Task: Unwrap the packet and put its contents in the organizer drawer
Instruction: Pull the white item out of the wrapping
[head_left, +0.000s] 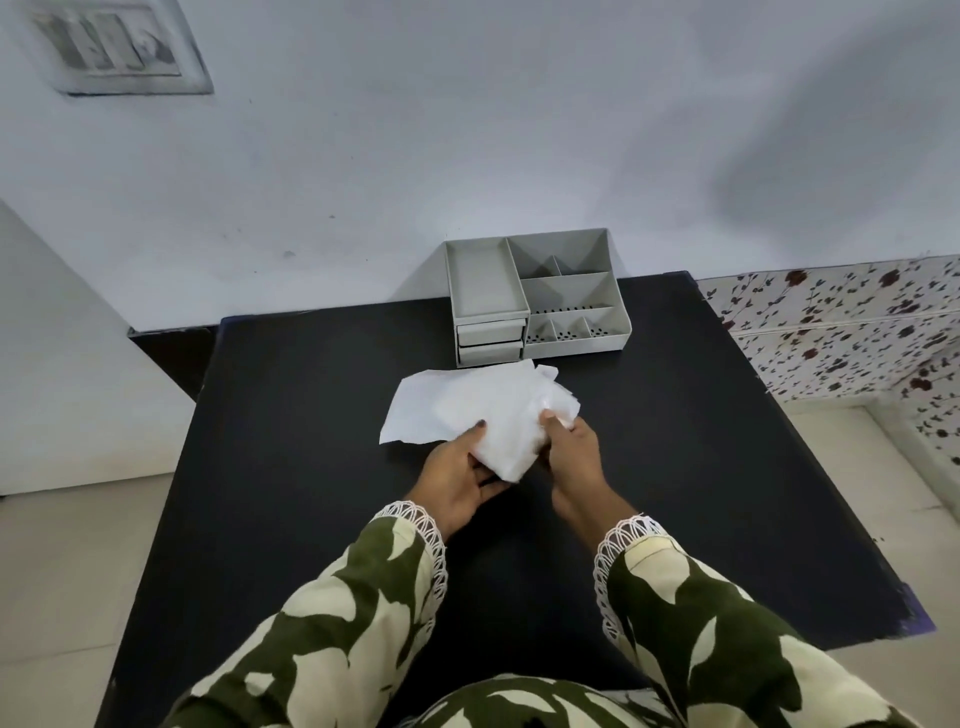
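A white paper packet (483, 405), partly unfolded and crumpled, lies at the middle of the black table (291, 467). My left hand (462, 478) holds its near corner from below. My right hand (569, 457) pinches its right side between thumb and fingers. The packet's contents are hidden inside the paper. Behind it, against the wall, stands a grey organizer (540, 296) with several open top compartments and two shut drawers (490, 343) at its front left.
A white wall rises right behind the organizer. The table's edges fall away to a tiled floor (67, 571) on the left and right. A floral-patterned surface (852, 327) stands at the right, and a switch plate (117, 47) is on the wall at upper left.
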